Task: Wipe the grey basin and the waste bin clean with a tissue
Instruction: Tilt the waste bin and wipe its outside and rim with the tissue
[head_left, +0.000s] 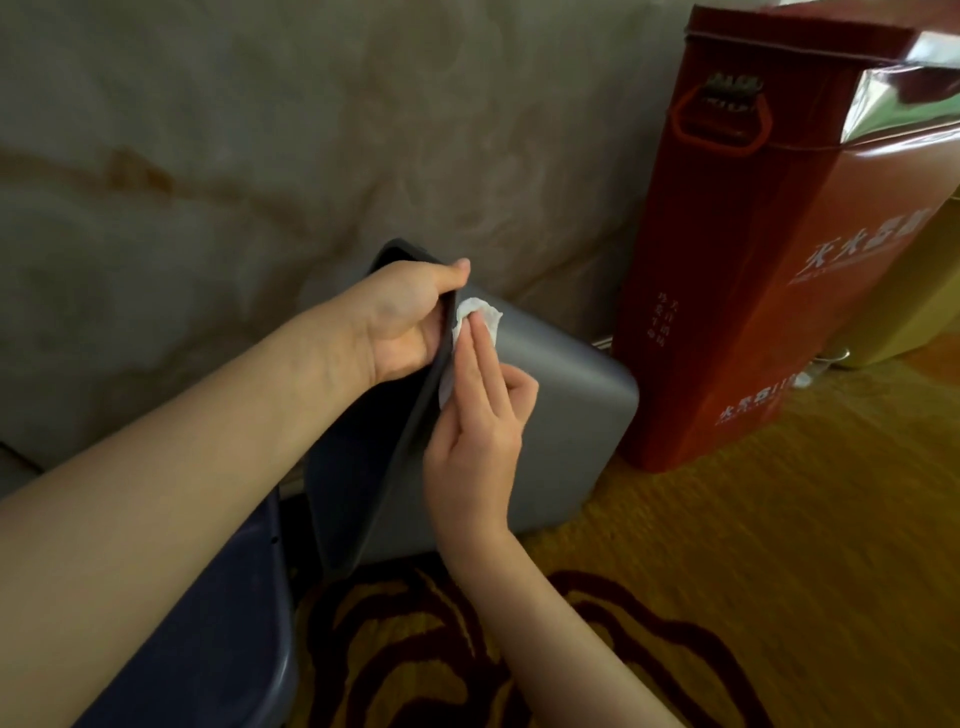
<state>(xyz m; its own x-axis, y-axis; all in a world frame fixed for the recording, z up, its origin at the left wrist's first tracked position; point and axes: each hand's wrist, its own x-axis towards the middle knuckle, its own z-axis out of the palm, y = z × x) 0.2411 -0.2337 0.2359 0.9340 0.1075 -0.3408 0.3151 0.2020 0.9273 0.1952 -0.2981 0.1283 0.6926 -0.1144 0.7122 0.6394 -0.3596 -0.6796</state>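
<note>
A grey waste bin (561, 415) with rounded corners stands tilted on the carpet, its dark opening facing left. My left hand (405, 322) grips the bin's rim near its top corner, thumb over the edge. A crumpled white tissue (480, 317) lies against the bin's outer wall just below the rim. My right hand (478, 410) presses the tissue flat to that wall with straight fingers. A second grey object, which may be the basin (228, 623), shows at the lower left under my left forearm, mostly hidden.
A tall red metal cabinet (727, 260) with white characters and a red handle stands right of the bin, almost touching it. A marbled beige wall (260, 130) rises behind. Yellow carpet with dark red swirls (727, 571) covers the floor.
</note>
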